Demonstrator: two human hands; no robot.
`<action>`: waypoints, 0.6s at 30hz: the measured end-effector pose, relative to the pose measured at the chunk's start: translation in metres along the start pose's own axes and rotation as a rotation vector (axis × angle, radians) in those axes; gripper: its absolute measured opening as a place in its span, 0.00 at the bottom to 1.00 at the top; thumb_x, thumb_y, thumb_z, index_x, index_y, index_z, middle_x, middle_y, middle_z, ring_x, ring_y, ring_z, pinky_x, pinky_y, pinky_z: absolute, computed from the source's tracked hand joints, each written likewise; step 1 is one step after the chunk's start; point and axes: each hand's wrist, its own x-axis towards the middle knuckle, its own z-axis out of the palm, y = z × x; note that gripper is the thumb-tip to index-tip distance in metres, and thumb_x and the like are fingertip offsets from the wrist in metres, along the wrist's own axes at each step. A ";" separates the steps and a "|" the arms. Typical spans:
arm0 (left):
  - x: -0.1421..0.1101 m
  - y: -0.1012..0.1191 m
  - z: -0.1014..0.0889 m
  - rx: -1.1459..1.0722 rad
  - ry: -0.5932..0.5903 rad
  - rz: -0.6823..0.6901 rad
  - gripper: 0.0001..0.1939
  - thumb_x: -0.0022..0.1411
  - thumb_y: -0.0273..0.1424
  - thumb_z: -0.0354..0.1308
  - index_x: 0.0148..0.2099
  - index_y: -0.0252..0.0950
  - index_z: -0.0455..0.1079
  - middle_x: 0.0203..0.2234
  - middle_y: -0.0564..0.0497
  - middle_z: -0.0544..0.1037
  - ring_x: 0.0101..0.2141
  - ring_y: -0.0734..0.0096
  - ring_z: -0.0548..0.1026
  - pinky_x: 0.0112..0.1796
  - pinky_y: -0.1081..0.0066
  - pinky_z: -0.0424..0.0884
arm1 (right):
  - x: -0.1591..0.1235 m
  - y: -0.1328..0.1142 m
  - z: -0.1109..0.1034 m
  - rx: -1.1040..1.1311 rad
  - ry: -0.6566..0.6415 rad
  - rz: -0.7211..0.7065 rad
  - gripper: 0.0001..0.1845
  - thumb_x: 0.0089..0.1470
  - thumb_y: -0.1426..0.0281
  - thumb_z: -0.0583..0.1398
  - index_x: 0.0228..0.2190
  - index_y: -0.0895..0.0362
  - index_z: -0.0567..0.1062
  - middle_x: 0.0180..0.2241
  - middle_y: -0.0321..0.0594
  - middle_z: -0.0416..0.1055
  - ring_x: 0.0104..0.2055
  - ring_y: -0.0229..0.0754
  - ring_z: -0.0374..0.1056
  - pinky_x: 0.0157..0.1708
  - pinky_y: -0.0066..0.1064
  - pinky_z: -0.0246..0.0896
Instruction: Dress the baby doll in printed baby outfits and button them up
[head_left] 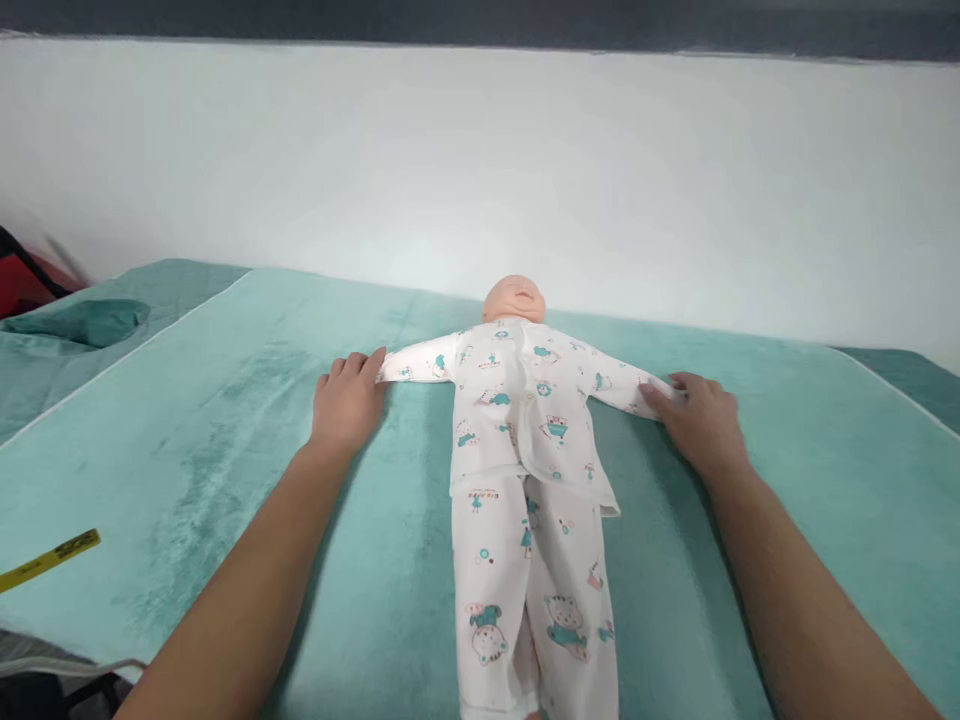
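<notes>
A baby doll (514, 298) lies on its back on a teal blanket (225, 470), head toward the wall. It wears a white printed top (517, 400) and matching trousers (532, 600). Both sleeves are spread straight out to the sides. My left hand (346, 400) rests palm down at the end of the left-side sleeve, fingers together on the cuff. My right hand (697, 420) lies at the end of the right-side sleeve, its fingers pressed over the cuff.
A white wall (480, 170) rises right behind the doll's head. A teal cushion (82, 322) and something red (22, 285) sit at far left. A yellow tape measure (49, 558) lies near the blanket's left front edge.
</notes>
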 end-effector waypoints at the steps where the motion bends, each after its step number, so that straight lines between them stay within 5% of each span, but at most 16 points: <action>1: 0.001 0.000 0.001 0.019 0.006 -0.017 0.25 0.68 0.33 0.42 0.65 0.39 0.57 0.51 0.39 0.71 0.50 0.48 0.67 0.44 0.54 0.65 | -0.001 0.004 -0.003 0.019 -0.004 0.062 0.29 0.55 0.49 0.54 0.45 0.60 0.72 0.43 0.52 0.72 0.45 0.54 0.66 0.45 0.43 0.59; 6: 0.012 0.002 0.008 0.030 0.038 -0.128 0.28 0.66 0.28 0.43 0.67 0.31 0.53 0.52 0.35 0.69 0.51 0.47 0.67 0.46 0.55 0.65 | -0.004 0.003 -0.010 0.172 -0.063 0.187 0.14 0.53 0.59 0.57 0.36 0.56 0.74 0.32 0.42 0.73 0.32 0.43 0.65 0.34 0.34 0.56; 12: 0.021 -0.009 0.013 -0.114 0.047 -0.350 0.21 0.62 0.23 0.44 0.55 0.34 0.68 0.46 0.37 0.70 0.49 0.48 0.69 0.45 0.54 0.65 | 0.003 0.002 -0.016 0.291 0.160 0.232 0.09 0.52 0.65 0.58 0.33 0.57 0.74 0.27 0.40 0.69 0.29 0.40 0.62 0.32 0.33 0.54; 15: 0.017 -0.010 0.012 -0.213 0.204 -0.346 0.24 0.59 0.20 0.47 0.57 0.33 0.66 0.50 0.36 0.67 0.51 0.48 0.66 0.48 0.53 0.64 | -0.002 -0.011 -0.019 0.260 0.259 0.109 0.08 0.54 0.66 0.57 0.32 0.57 0.73 0.30 0.42 0.70 0.31 0.40 0.62 0.35 0.35 0.55; 18: -0.008 0.005 0.004 -0.368 0.417 -0.221 0.23 0.57 0.20 0.50 0.55 0.32 0.67 0.50 0.38 0.66 0.53 0.52 0.64 0.53 0.54 0.62 | -0.026 -0.044 -0.024 0.339 0.293 -0.176 0.07 0.56 0.66 0.57 0.32 0.57 0.72 0.33 0.42 0.69 0.34 0.42 0.64 0.37 0.36 0.58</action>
